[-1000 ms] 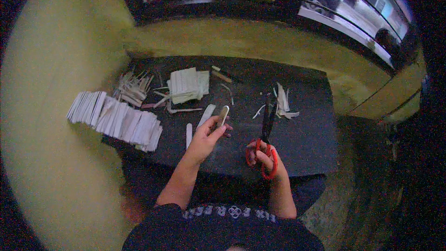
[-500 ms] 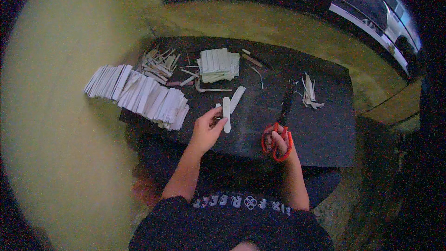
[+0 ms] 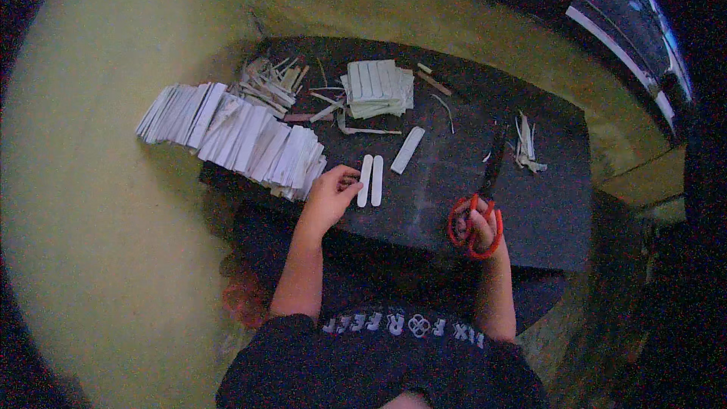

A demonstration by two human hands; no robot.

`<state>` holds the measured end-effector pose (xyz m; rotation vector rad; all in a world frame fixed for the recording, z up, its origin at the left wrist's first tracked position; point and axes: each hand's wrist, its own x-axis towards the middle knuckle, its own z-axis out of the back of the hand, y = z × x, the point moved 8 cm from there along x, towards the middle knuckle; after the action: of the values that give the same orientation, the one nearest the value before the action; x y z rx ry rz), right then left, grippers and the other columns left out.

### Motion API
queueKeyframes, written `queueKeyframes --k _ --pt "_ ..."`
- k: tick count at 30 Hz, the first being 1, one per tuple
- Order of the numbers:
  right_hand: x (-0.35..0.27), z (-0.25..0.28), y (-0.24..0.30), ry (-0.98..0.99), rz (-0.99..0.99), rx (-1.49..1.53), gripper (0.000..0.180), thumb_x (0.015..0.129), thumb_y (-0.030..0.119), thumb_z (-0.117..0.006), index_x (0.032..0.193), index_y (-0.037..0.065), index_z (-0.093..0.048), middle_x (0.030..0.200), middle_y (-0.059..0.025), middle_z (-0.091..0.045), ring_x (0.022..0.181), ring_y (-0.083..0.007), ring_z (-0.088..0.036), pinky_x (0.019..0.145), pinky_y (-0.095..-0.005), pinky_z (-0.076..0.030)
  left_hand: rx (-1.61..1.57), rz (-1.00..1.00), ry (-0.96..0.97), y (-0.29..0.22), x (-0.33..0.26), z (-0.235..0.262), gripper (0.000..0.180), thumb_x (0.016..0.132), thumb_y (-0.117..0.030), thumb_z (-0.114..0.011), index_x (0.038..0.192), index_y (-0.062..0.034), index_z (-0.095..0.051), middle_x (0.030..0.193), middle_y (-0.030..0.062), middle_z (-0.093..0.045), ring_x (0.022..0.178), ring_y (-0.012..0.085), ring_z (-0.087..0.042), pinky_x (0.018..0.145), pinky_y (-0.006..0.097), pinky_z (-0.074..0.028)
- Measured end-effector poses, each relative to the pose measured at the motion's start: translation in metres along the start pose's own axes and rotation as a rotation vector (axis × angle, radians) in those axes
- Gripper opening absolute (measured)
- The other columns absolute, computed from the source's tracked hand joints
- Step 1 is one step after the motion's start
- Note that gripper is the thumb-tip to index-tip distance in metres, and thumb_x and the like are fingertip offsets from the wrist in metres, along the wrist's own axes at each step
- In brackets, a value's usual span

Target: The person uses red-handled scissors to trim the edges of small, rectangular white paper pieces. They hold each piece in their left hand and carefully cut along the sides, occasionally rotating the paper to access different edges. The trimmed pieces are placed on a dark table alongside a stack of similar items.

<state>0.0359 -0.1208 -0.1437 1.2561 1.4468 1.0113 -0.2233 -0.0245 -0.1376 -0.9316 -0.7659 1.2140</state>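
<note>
The neat stack (image 3: pixel 379 89) of white sticks is my marker. Two flat white sticks (image 3: pixel 365 181) lie side by side on the dark table (image 3: pixel 447 189), closer to the person than the stack. The left hand (image 3: pixel 331 193) has its fingers bent, right by the left-hand stick. I cannot tell if they pinch it or only touch it. A small bump there could knock the two sticks crooked.

Just left of that hand, and down to the left of the stack, is a long row (image 3: pixel 235 136) of sticks on edge. If the wrist swings into it, the end sticks could tip over.

To the right of the stack and nearer the person, the right hand (image 3: pixel 482 226) is wrapped around the red handles of the scissors (image 3: pixel 491 174). The blades point away from the person. If the hands come together carelessly, the blades could nick a finger.
</note>
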Motion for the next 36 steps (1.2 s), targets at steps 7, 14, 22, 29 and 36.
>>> queueKeyframes --k 7,14,22,29,36 --pt "0.000 0.017 -0.024 -0.087 -0.032 0.102 0.025 0.076 0.024 -0.054 0.093 0.006 -0.048 0.072 -0.0002 -0.049 0.062 -0.0103 -0.047 0.053 -0.0217 -0.039 0.012 -0.046 0.064 -0.005 -0.005 -0.002 0.029 0.072 -0.015 -0.060 0.097 -0.0023 -0.056 0.091 0.0125 -0.057 0.085 0.0234 -0.055 0.076 0.031 -0.043" --pt "-0.003 0.014 -0.018 -0.014 -0.050 0.102 0.029 0.075 0.026 -0.056 0.093 0.005 -0.048 0.074 -0.0002 -0.050 0.063 -0.0106 -0.047 0.054 -0.0223 -0.039 0.197 -0.340 0.080 -0.013 -0.015 -0.030 0.035 0.073 -0.017 -0.059 0.103 -0.0025 -0.053 0.103 0.0149 -0.047 0.096 0.0292 -0.047 0.084 0.034 -0.038" --pt "-0.007 0.022 -0.013 -0.036 -0.043 0.031 0.029 0.074 0.028 -0.058 0.090 0.005 -0.049 0.071 0.0002 -0.050 0.061 -0.0104 -0.047 0.053 -0.0217 -0.038 0.332 -0.274 -0.051 -0.021 -0.020 -0.065 0.040 0.072 -0.015 -0.059 0.107 0.0018 -0.048 0.109 0.0165 -0.041 0.100 0.0324 -0.041 0.087 0.037 -0.035" --pt "-0.009 0.028 -0.014 -0.024 -0.051 -0.030 0.030 0.074 0.031 -0.058 0.088 0.005 -0.049 0.069 -0.0011 -0.050 0.060 -0.0104 -0.047 0.052 -0.0214 -0.038 0.395 -0.294 -0.141 -0.018 -0.015 -0.059 0.035 0.072 -0.009 -0.056 0.104 0.0028 -0.048 0.106 0.0154 -0.044 0.097 0.0309 -0.043 0.084 0.037 -0.037" --pt "-0.012 0.027 -0.012 -0.061 -0.101 0.052 0.029 0.073 0.029 -0.059 0.087 0.005 -0.049 0.067 -0.0013 -0.048 0.060 -0.0109 -0.046 0.051 -0.0222 -0.037 0.467 -0.246 -0.183 -0.021 -0.009 -0.049 0.038 0.071 -0.012 -0.057 0.107 -0.0014 -0.048 0.107 0.0146 -0.043 0.099 0.0316 -0.042 0.085 0.039 -0.036"
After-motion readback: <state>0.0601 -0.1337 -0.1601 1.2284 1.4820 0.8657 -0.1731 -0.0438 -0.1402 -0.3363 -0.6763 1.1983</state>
